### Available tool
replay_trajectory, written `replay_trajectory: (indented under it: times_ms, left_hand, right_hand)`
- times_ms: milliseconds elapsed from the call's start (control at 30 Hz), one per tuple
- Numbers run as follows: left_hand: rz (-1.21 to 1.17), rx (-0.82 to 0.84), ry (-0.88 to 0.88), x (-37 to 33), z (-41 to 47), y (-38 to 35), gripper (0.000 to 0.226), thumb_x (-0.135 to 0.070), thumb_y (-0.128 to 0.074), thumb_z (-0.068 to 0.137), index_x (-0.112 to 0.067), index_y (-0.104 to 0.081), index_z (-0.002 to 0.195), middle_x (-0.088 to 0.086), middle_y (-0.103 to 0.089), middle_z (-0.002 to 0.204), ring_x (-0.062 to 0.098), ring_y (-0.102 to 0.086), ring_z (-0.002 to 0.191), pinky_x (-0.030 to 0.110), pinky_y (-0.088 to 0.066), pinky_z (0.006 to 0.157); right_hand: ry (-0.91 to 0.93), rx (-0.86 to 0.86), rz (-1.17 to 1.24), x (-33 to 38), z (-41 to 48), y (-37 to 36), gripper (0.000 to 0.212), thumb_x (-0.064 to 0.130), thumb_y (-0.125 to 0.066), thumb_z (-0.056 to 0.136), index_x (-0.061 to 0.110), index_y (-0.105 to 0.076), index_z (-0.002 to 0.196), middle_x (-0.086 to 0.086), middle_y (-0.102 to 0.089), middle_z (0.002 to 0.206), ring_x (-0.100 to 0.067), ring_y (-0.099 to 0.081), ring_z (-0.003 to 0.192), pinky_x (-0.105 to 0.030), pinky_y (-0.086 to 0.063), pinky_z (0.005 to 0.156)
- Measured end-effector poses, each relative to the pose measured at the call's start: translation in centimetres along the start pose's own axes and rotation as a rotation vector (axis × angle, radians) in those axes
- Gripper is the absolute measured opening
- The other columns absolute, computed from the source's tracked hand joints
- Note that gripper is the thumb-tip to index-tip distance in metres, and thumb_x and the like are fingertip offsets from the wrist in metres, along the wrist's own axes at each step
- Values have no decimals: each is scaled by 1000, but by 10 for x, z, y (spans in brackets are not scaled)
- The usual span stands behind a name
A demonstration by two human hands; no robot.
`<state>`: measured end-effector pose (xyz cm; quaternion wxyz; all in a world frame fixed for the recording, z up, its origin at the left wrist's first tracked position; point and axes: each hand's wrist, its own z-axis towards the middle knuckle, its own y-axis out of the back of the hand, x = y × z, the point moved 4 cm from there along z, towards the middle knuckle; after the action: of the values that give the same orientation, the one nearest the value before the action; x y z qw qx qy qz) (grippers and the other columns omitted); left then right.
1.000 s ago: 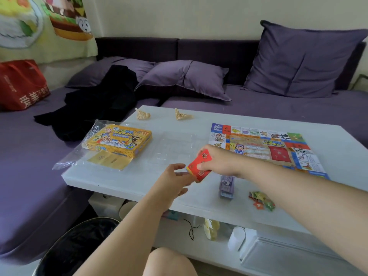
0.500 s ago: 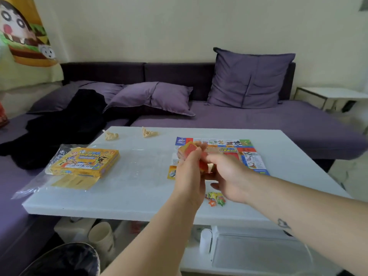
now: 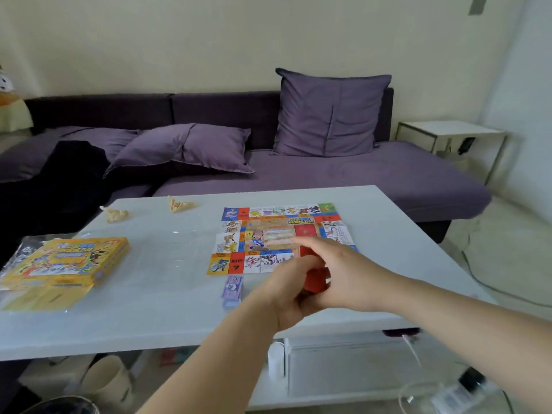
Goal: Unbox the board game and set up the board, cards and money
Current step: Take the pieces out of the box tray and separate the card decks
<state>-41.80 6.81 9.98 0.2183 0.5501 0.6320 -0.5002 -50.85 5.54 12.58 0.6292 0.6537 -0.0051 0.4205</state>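
Red cards sit at lower centre of the frame, over the near edge of the board. The left hand curls round them from below, likely steadying the stack for dealing. The right hand lies over it, its grip too blurred to tell. Purple money lies just left, clear of the board.

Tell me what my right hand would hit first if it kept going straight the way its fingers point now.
Most likely the game board: your right hand, holding the red cards, points left and away across its near right corner. Height above it is unclear, so it might pass over.
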Motion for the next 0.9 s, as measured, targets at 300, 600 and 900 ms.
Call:
replay_trajectory:
  times_ms: [300, 600, 900]
  left_hand:
    - [-59, 197, 8, 18, 50, 0, 21, -3, -39, 94, -4, -60, 97, 9, -69, 74, 15, -67, 66, 28, -54, 67]
    - [19, 241, -95, 30, 110, -22, 17, -3, -49, 93, -9, -61, 104, 5, -72, 86, 12, -69, 73, 22, -57, 65]
    - [56, 260, -92, 54, 136, -61, 25, 1, -55, 89, -19, -57, 105, 0, -71, 82, 11, -68, 73, 24, -56, 66]
  right_hand:
    - [-48, -83, 124, -59, 2, -3, 91, 18, -84, 66, 31, -36, 142, 25, -43, 127, 5, -41, 120, -16, -35, 103]
    - [-418, -152, 460, -130, -1, 17, 70, 49, -75, 55, 25, -58, 118, 13, -64, 105, 4, -64, 87, -19, -52, 81]
    - [-664, -257, 908, -186, -29, 25, 24, 23, -76, 63, 6, -61, 72, -3, -68, 66, -14, -65, 66, -27, -53, 70]
